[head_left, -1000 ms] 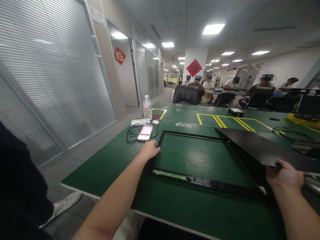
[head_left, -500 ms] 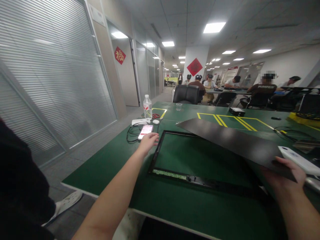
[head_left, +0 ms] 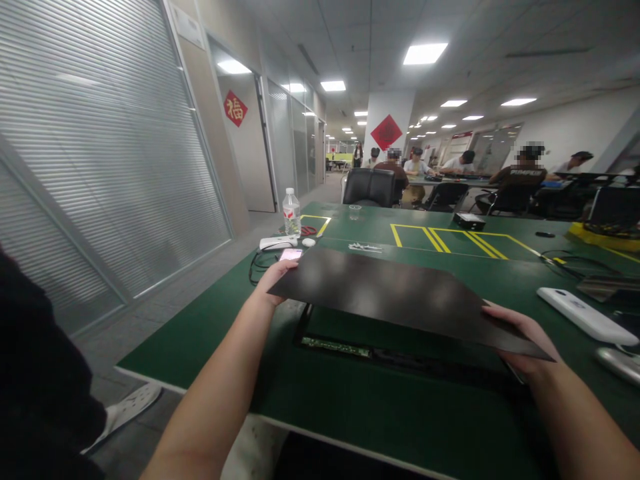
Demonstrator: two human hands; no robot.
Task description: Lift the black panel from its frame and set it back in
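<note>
A thin dark panel (head_left: pixel 385 287) with a dull sheen is held up between my two hands, above the table. My left hand (head_left: pixel 274 281) is closed on its left edge, thumb on top. At the right end my right hand (head_left: pixel 523 333) grips it, thumb on the upper face and fingers underneath. Beneath the panel, a black rectangular frame (head_left: pixel 300 327) lies on the green table (head_left: pixel 210 347). A green circuit strip (head_left: pixel 335 347) runs along the frame's near side. The panel hides most of the frame's far part.
A phone (head_left: pixel 291 255), a water bottle (head_left: pixel 291 213), red-handled scissors (head_left: pixel 309 231) and cables stand at the back left. To the right lie a white device (head_left: pixel 585 315) and a silver object (head_left: pixel 617 367). Another person's leg and shoe (head_left: pixel 131 407) are at left; several people sit beyond.
My left hand has taken hold of the panel's left edge. The panel has moved left and levelled out over the frame. Small metal pieces now show behind it.
</note>
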